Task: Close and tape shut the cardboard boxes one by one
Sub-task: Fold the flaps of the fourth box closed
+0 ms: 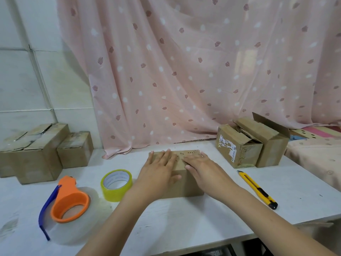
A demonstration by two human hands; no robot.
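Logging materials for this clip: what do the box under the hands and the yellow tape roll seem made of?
Box: plain brown cardboard, matte, with printed marks on top. Yellow tape roll: apparently glossy plastic film, since its side shines, wound on a white core, probably card.

A closed box (181,174) sits at the middle of the tabletop (184,215), and both hands lie flat on its top — the left hand (158,169) on the left part, the right hand (201,166) on the right, close beside each other. Left of the box stands a tape roll (116,184); farther left and nearer lies a tape dispenser (68,204). Right of the box a utility knife (258,190) lies on the tabletop. At the far left two boxes (36,154) stand side by side; at the far right stand two more (their flaps open) (252,143), touching — a curtain (184,71) hangs behind.
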